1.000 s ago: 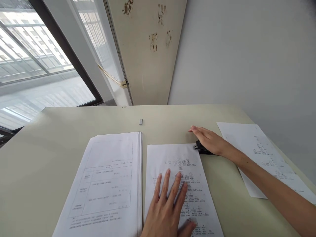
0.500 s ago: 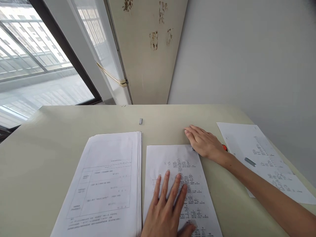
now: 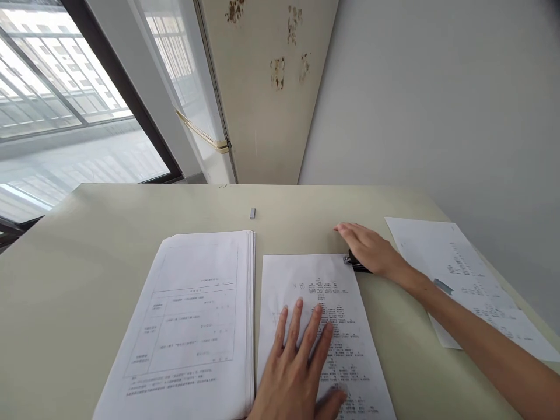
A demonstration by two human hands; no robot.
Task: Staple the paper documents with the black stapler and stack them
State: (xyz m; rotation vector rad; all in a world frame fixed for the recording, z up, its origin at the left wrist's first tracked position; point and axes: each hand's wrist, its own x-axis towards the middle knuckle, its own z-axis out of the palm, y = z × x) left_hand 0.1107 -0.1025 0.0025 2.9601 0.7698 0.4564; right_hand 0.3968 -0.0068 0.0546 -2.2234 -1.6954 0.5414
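Observation:
My left hand [image 3: 292,376] lies flat with fingers spread on a printed sheet of paper [image 3: 306,268], in front of me. At that sheet's far right corner is a black stapler [image 3: 359,265], its metal front end over the paper's edge. My right hand [image 3: 371,251] rests on top of the stapler, palm down, fingers stretched out past it and not wrapped round it. Much of the stapler is hidden under this hand. Whether the jaws are pressed together I cannot tell.
To the left lies a thick stack of printed papers [image 3: 192,262]. Other printed sheets [image 3: 420,239] lie on the right, with a grey strip [image 3: 443,286] on them. A small grey block [image 3: 252,213] sits near the table's [image 3: 131,210] far edge. A wall [image 3: 429,105] stands behind.
My right hand has shifted slightly right, and more of the stapler's front end shows at the paper's corner. My left hand stays flat on the sheet. The view has moved a little.

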